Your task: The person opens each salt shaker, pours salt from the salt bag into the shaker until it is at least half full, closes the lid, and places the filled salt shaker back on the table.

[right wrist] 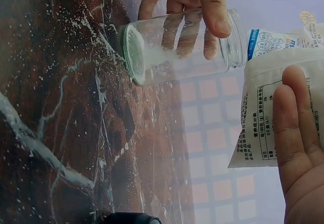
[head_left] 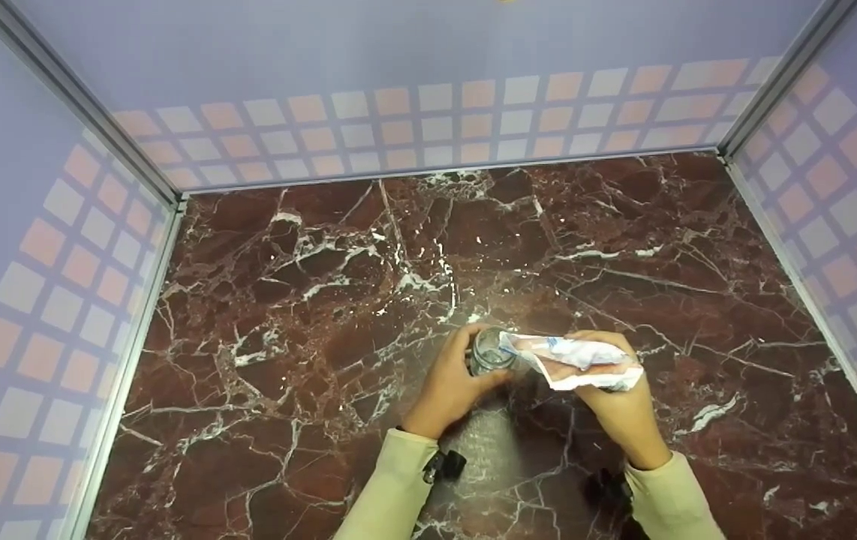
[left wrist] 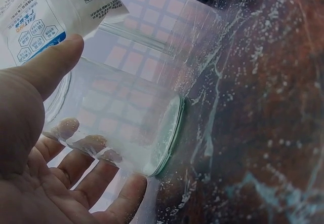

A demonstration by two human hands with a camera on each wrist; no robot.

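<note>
A clear glass jar (head_left: 490, 358) stands upright on the marbled tabletop. My left hand (head_left: 449, 384) holds it from the left, the thumb near the rim and the fingers around the far side. A thin whitish layer (right wrist: 135, 54) shows at the jar's bottom. In my right hand (head_left: 623, 416) I grip a white printed salt bag (head_left: 586, 356), tilted so that its narrow end meets the jar's mouth. In the right wrist view two fingers (right wrist: 287, 127) lie against the bag's printed face. The bag's opening is hidden.
Fine white grains (left wrist: 273, 57) are scattered over the dark red marbled table (head_left: 263, 420), mostly around and beyond the jar. Lilac panels with pink and white squares (head_left: 398, 120) enclose the table at the back and both sides. A dark wrist strap (head_left: 445, 465) sits at the left sleeve.
</note>
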